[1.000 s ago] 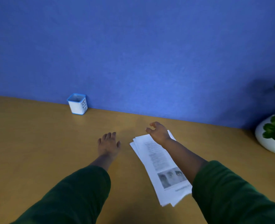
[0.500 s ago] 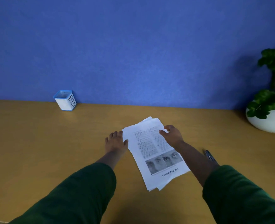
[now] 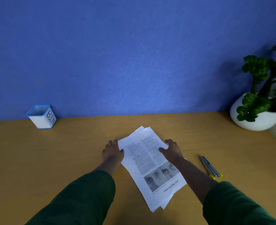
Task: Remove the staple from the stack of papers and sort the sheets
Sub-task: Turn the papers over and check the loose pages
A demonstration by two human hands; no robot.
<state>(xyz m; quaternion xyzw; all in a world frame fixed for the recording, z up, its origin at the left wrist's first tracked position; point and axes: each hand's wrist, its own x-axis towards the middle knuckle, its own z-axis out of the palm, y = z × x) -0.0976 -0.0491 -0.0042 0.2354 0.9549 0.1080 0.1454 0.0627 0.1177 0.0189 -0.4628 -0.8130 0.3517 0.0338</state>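
1. the papers (image 3: 150, 164) lie slanted near the middle of the desk (image 3: 52, 159), printed side up, sheets fanned a little at the far and near corners.
2. my left hand (image 3: 112, 151) lies flat and open at the stack's left edge, thumb on the paper; it grips nothing.
3. my right hand (image 3: 171, 151) is open too, fingers spread and curled over the right edge, thumb on the page, nothing clamped.
4. i judge this step is steadying and squaring the stack. i'd press lightly with both palms, line up the edges, then find the stapled corner.
5. the tool (image 3: 210, 168), just right of my forearm toward the right edge, looks like the remover; a yellow end shows, its working end is hard to make out.
6. i can't see the staple at all.
7. a bin (image 3: 42, 116) stands at the back edge on the left; its inside is unclear. the plant (image 3: 262, 98) at the back right corner is cut off by the frame.
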